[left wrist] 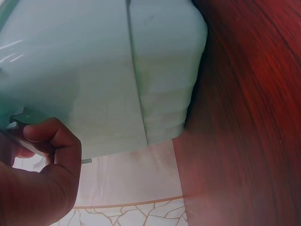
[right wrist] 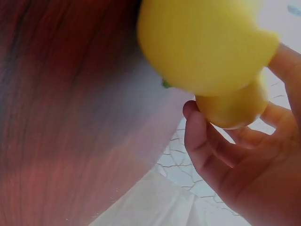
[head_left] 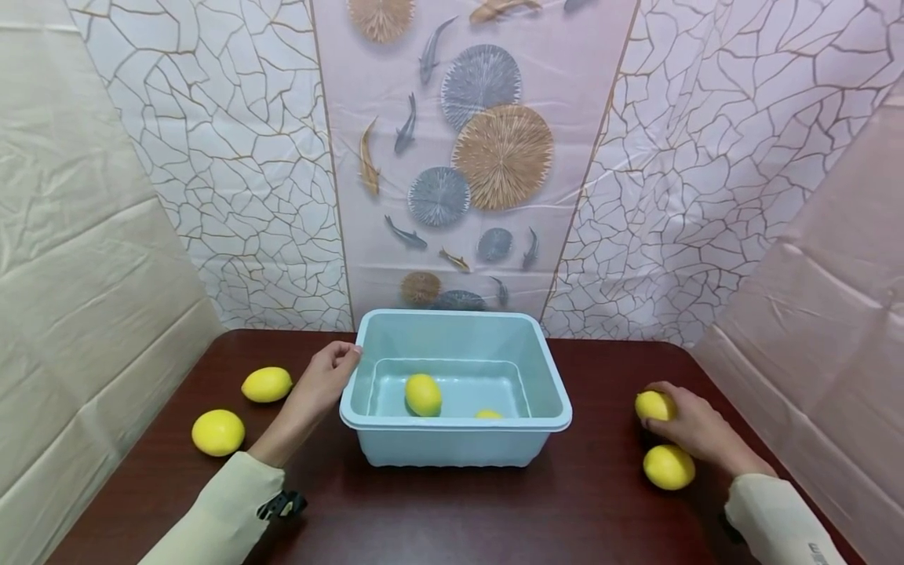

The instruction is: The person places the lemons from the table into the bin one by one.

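The lemon [head_left: 653, 405] at three o'clock of the bin [head_left: 455, 424] sits on the tabletop [head_left: 452, 510], right hand [head_left: 695, 428] curled around it; a loose grip could let it roll. Left hand [head_left: 321, 384] grips the bin's rim.

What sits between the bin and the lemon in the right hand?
Only bare table between the bin and that lemon, per the head view.

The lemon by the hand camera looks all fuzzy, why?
In the right wrist view the nearer lemon sits too close, so it blurs; the right hand grips the lemon behind. In the head view the lemons look sharp, and the walls bend from lens distortion.
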